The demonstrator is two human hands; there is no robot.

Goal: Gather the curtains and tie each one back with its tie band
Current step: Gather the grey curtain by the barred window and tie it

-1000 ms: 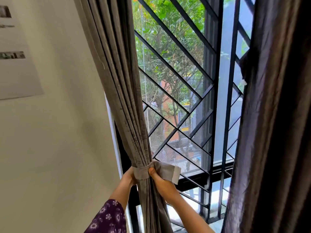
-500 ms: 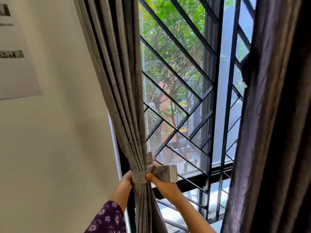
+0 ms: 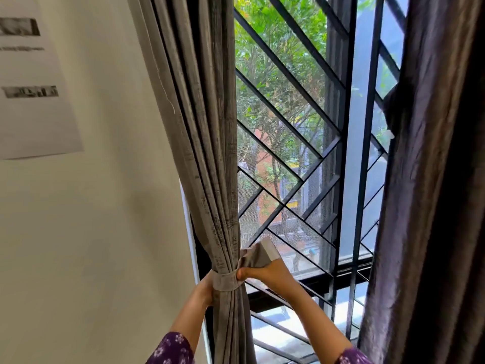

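Note:
The grey left curtain hangs gathered into narrow folds beside the window. A pale grey tie band wraps around it low down. My left hand grips the gathered curtain at the band from the wall side, mostly hidden behind the cloth. My right hand pinches the band's loose end, which sticks up and to the right. The dark right curtain hangs loose at the right edge, with no band seen on it.
A black window grille with diagonal bars fills the space between the curtains. The white wall on the left carries a printed sheet. The window sill runs just behind my right hand.
The band's loose end has swung from pointing right to pointing up and right in my right hand. The band sits tighter round the curtain. My left hand stays put.

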